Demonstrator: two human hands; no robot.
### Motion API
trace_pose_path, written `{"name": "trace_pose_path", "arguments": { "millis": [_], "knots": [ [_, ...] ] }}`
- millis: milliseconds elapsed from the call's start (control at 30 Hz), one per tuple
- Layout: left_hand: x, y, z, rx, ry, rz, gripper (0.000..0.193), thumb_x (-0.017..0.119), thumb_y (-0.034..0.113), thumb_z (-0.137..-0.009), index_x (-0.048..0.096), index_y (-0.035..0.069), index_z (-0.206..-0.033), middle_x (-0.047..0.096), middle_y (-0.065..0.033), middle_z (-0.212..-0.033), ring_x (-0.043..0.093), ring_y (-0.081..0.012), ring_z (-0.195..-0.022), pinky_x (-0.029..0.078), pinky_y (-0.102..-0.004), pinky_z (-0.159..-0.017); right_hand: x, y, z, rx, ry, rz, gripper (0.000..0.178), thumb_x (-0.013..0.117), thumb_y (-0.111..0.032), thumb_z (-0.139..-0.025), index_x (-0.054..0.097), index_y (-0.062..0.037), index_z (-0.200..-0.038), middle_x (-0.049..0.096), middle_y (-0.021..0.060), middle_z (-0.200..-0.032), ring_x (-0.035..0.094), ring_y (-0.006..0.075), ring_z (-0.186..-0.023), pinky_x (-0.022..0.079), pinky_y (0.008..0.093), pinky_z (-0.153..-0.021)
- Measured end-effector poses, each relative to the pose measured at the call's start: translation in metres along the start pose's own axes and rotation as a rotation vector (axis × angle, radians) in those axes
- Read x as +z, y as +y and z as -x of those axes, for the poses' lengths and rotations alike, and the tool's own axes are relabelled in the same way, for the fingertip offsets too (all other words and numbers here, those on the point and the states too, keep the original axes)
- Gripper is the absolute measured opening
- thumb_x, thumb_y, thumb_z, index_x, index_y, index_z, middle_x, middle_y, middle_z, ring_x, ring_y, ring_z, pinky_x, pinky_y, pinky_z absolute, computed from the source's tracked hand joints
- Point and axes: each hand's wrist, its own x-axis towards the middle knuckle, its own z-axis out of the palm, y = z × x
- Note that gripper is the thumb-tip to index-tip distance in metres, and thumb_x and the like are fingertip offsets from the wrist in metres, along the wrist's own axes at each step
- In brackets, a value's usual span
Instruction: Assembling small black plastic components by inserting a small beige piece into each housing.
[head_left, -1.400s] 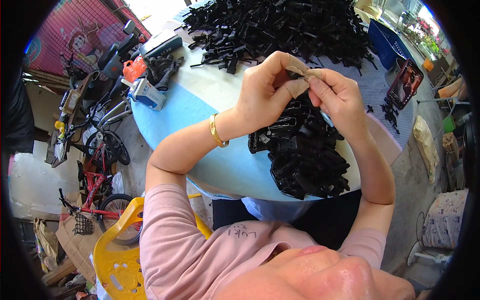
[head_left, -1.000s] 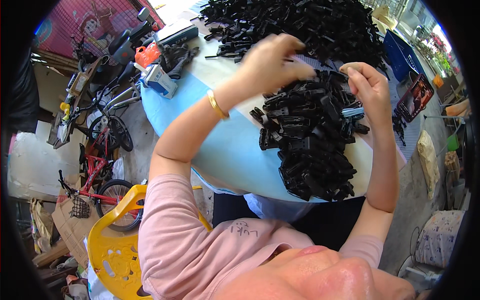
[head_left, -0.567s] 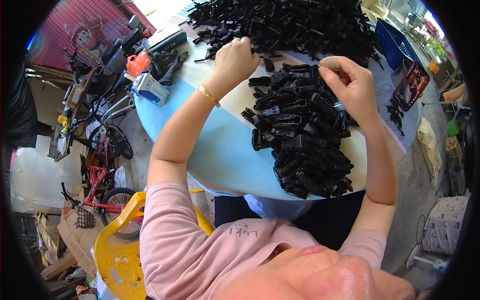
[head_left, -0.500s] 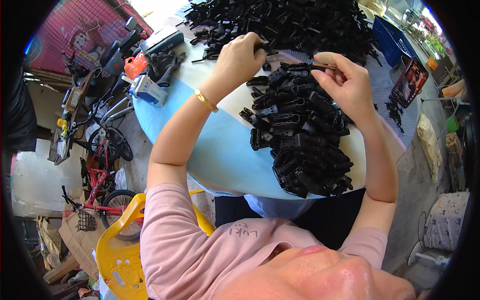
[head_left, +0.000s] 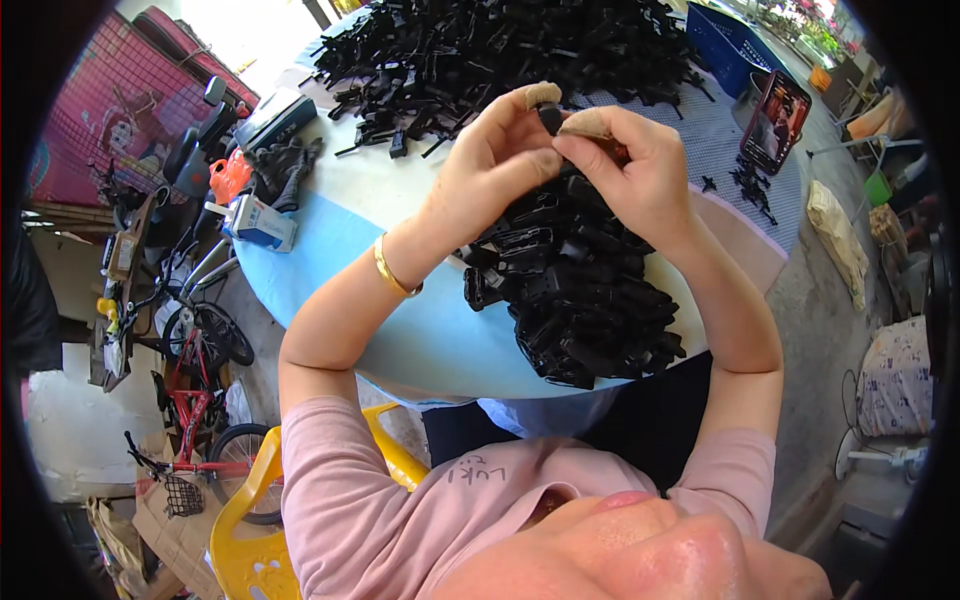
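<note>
My left hand and my right hand meet fingertip to fingertip above the far end of a stack of black plastic parts. Between them shows a small black plastic part, with my left index finger and thumb closed about it. Beige wraps cover the index fingertips. My right thumb and index finger are pinched together right beside the part. Something reddish-brown shows under my right fingers; its kind is hidden. Beyond the hands lies a big loose heap of similar black parts.
The round table has a blue and cream cover. On its left are a blue-white carton, dark gloves and a box. A blue basket, a propped phone and small black pieces are at right.
My left hand has come back from the heap toward my right hand, which has moved left. The hands, apart before, now meet at a small black part. The view has shifted slightly.
</note>
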Motion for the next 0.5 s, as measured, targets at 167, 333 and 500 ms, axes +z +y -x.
{"name": "trace_pose_path", "arguments": {
  "millis": [167,333,500],
  "knots": [
    [0.008,-0.008,0.004,0.355,0.107,-0.607,0.065,0.069,0.006,-0.074,0.034,0.001,-0.128,0.058,-0.0140,-0.105,0.060,-0.0214,-0.093,0.047,-0.0290,-0.082,0.001,-0.003,-0.001,0.208,-0.021,-0.197,0.014,0.068,-0.009,-0.076,0.060,-0.0008,-0.083,0.061,0.0005,-0.074,0.055,0.0039,-0.068,0.045,0.0179,-0.061],
    [0.007,-0.003,0.003,0.238,0.130,-0.433,0.047,0.065,0.005,-0.077,0.035,0.002,-0.113,0.061,-0.0128,-0.095,0.061,-0.0180,-0.085,0.049,-0.0284,-0.074,-0.007,-0.001,-0.006,0.217,-0.052,-0.229,0.010,0.064,-0.007,-0.079,0.059,-0.0026,-0.087,0.055,-0.0023,-0.072,0.047,0.0012,-0.062,0.038,0.0148,-0.055],
    [-0.004,-0.009,0.001,0.106,0.068,-0.282,0.034,0.054,0.004,-0.086,0.033,0.001,-0.113,0.056,-0.0091,-0.095,0.056,-0.0129,-0.080,0.047,-0.0248,-0.073,-0.007,-0.002,-0.005,0.291,-0.142,-0.285,0.014,0.051,-0.014,-0.089,0.060,-0.0023,-0.090,0.053,-0.0033,-0.070,0.040,0.0000,-0.056,0.029,0.0147,-0.048]
  ]
}}
